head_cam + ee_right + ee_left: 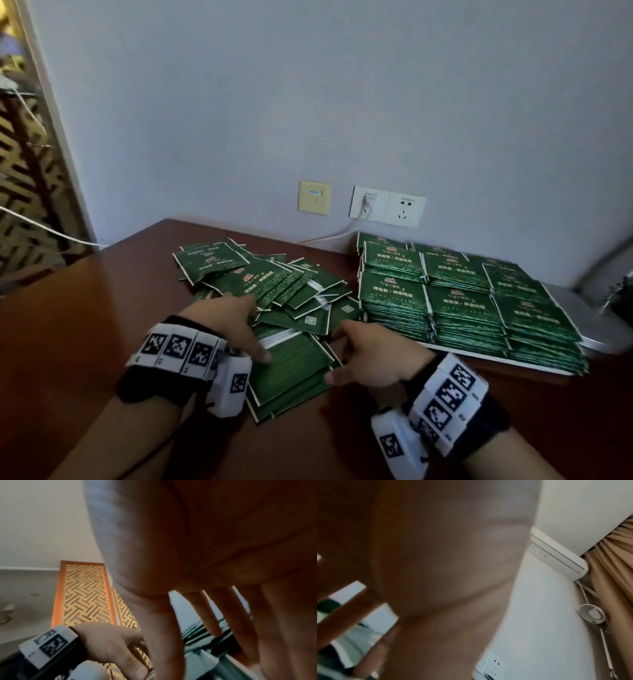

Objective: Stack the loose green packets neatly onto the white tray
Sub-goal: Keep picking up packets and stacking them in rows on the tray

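Note:
A small squared stack of green packets lies on the brown table near me, in front of a loose heap of green packets. My left hand holds the stack's far left corner, thumb on top and fingers curled over the far edge. The straight fingers of my right hand press on the stack's right edge. The white tray at the right carries neat rows of packet piles. The right wrist view shows my spread fingers over packets and my left hand.
Wall sockets with a plugged white cable sit behind the heap. A grey surface and a dark object lie beyond the tray. A lattice screen stands at the left. Bare table stretches to the left.

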Available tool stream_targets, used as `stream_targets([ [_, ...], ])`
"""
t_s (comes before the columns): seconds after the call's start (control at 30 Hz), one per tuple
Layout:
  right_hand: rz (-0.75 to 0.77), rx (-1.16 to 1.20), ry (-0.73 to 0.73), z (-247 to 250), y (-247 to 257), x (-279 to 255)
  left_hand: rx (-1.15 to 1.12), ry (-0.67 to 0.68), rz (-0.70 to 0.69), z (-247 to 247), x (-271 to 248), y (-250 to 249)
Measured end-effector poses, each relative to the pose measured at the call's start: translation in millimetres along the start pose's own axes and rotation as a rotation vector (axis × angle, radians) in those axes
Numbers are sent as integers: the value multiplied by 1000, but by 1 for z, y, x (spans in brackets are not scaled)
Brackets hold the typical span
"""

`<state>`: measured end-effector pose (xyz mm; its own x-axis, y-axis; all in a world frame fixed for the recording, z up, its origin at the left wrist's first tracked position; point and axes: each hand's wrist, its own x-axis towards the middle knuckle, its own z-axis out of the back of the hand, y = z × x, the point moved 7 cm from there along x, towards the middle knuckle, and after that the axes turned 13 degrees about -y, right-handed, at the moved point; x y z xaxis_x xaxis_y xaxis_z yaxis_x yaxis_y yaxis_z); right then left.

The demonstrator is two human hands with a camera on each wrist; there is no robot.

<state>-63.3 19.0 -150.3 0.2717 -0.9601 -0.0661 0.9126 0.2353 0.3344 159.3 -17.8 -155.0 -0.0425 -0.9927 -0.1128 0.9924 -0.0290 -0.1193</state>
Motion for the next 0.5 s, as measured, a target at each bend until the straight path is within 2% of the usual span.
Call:
stream_targets([
  [0.27,-95,106,5,-16,2,9,-5,-57,71,-3,6,6],
  [0.5,-110,66,7,-13,-3,3,-9,-68,80,-2,8,4],
])
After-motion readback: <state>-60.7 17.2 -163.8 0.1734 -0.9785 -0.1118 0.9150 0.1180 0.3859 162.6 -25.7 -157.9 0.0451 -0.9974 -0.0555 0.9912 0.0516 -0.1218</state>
